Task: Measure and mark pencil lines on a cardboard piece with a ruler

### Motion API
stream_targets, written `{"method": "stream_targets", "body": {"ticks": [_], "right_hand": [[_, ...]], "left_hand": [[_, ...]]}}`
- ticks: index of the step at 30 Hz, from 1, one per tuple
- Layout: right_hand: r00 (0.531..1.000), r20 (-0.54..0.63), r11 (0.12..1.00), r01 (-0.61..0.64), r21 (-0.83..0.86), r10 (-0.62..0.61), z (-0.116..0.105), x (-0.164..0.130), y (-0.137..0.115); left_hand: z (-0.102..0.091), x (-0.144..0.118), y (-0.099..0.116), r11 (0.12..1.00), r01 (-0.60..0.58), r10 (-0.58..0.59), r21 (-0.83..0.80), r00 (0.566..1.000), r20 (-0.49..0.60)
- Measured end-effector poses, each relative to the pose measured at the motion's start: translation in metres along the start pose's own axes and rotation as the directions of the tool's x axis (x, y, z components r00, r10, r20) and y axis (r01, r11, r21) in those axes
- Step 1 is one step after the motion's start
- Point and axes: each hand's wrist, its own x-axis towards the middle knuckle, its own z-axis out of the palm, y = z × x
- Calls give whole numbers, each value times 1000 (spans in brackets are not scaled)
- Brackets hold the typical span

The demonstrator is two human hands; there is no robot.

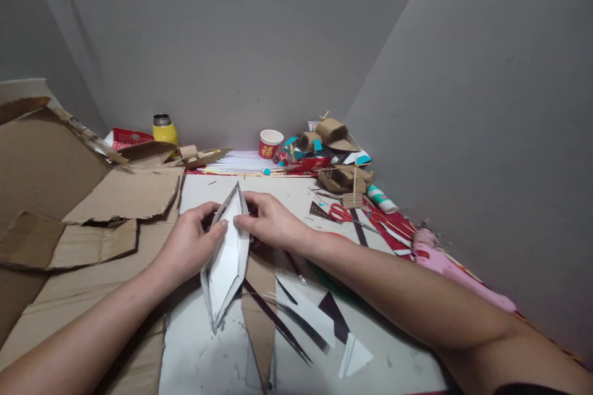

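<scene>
A white boat-shaped paper piece [226, 265], pointed at both ends with raised side walls, is held above the table. My left hand [192, 237] grips its left wall, thumb inside and fingers behind. On the opposite wall my right hand [266, 219] is closed the same way, its thumb on the inner face. Beneath and to the right lies a pointed brown cardboard strip [260, 321]. Beside that are white paper scraps [310, 315] and dark narrow offcuts [278, 324]. The fingertips behind the walls are hidden.
Large cardboard sheets [120, 194] cover the left side. At the back stand a yellow bottle [164, 131] and a red-and-white paper cup [270, 145]. Red-handled scissors [341, 213], small cardboard models [345, 179] and a pink glue gun [456, 268] lie rightward, near the wall.
</scene>
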Motion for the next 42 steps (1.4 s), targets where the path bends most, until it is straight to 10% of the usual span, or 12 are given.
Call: {"method": "stream_targets", "body": {"ticks": [9, 42], "right_hand": [[971, -172, 986, 168, 11, -164, -12, 3, -1], [967, -205, 986, 162, 23, -154, -18, 2, -3]], "left_hand": [[-3, -2, 8, 948, 237, -215, -214, 969, 122], [-6, -3, -7, 985, 89, -53, -150, 972, 229]]}}
